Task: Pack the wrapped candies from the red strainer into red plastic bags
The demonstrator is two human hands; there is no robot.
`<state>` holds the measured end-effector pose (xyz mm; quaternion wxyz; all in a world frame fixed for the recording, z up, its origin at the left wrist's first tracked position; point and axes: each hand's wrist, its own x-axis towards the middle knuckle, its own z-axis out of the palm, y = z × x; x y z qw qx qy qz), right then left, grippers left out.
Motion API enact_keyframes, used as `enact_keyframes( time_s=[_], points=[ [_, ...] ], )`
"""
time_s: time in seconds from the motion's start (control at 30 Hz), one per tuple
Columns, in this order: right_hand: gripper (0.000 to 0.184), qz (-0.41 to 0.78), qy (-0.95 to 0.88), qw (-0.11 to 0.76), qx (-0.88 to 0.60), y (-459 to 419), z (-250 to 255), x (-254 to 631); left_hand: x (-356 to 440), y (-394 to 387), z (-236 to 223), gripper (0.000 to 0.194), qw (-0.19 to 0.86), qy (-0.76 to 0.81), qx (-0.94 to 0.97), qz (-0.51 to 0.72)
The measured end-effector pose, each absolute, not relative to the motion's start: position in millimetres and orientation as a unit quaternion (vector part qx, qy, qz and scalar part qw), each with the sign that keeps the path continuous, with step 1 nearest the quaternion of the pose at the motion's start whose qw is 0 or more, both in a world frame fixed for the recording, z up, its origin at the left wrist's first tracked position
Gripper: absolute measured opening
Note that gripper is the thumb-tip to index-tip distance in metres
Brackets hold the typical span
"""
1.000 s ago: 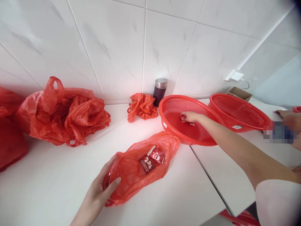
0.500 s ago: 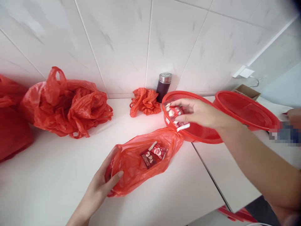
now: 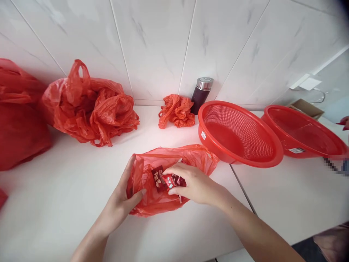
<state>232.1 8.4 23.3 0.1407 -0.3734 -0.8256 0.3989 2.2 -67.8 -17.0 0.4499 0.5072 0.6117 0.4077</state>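
A thin red plastic bag (image 3: 152, 203) lies on the white table with its mouth held wide. My left hand (image 3: 120, 202) grips the bag's left end, thumb inside the rim and fingers behind the film. Over the opening, my right hand (image 3: 196, 183) is closed around small red snack packets (image 3: 169, 181); the palm hides how many. A dark red packet (image 3: 157, 178) with pale lettering rests in the bag beside my fingertips. Part of another packet shows behind the right hand.
A red perforated basket (image 3: 226, 138) stands right of the bag, a second red basket (image 3: 302, 129) beyond it. Crumpled red bags (image 3: 92, 105), a smaller crumpled bag (image 3: 178, 111) and a dark flask (image 3: 201, 95) line the wall. Another person's hand (image 3: 346, 123) shows at far right.
My right hand has moved left and down from above the near basket into the bag's opening, carrying the packets. My left hand keeps its hold, and the view has shifted slightly.
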Motion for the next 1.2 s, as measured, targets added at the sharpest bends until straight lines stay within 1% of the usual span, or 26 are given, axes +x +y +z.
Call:
enact_keyframes(
  time_s=[0.13, 0.27, 0.37, 0.57, 0.73, 0.9, 0.97, 1.03, 1.13, 1.2],
  points=[
    [0.043, 0.406, -0.787, 0.223, -0.408, 11.4, 14.5, 237.1, -0.6, -68.4, -17.9, 0.079, 0.448, 0.609, 0.522, 0.396],
    [0.042, 0.36, -0.756, 0.28, -0.469, 10.5, 1.1, 237.7, 0.6, -69.5, -18.2, 0.077, 0.436, 0.616, 0.524, 0.395],
    [0.044, 0.33, -0.76, 0.32, -0.46, 7.0, -4.1, 237.3, 4.6, -70.0, -17.2, 0.078, 0.431, 0.617, 0.516, 0.408],
    [0.045, 0.325, -0.739, 0.352, -0.474, 2.3, -1.8, 240.1, 12.6, -71.1, -13.7, 0.077, 0.416, 0.625, 0.498, 0.434],
    [0.047, 0.318, -0.78, 0.331, -0.425, 6.0, -0.9, 246.7, 11.7, -70.6, -13.5, 0.076, 0.431, 0.623, 0.497, 0.423],
    [0.029, 0.289, -0.797, 0.329, -0.415, 12.7, -4.4, 253.2, 13.1, -69.6, -12.6, 0.071, 0.419, 0.628, 0.497, 0.428],
    [0.025, 0.276, -0.802, 0.33, -0.416, 13.1, -6.8, 252.3, 14.4, -69.3, -12.4, 0.069, 0.415, 0.629, 0.495, 0.433],
    [0.025, 0.245, -0.819, 0.32, -0.408, 10.9, -10.4, 248.0, 14.8, -68.8, -13.0, 0.069, 0.427, 0.629, 0.486, 0.432],
    [0.028, 0.198, -0.873, 0.249, -0.371, 4.6, -16.5, 239.0, 12.9, -67.4, -16.5, 0.064, 0.435, 0.63, 0.493, 0.413],
    [0.026, 0.19, -0.896, 0.193, -0.351, 1.7, -19.5, 235.5, 10.9, -66.2, -20.2, 0.058, 0.421, 0.628, 0.525, 0.391]
  ],
)
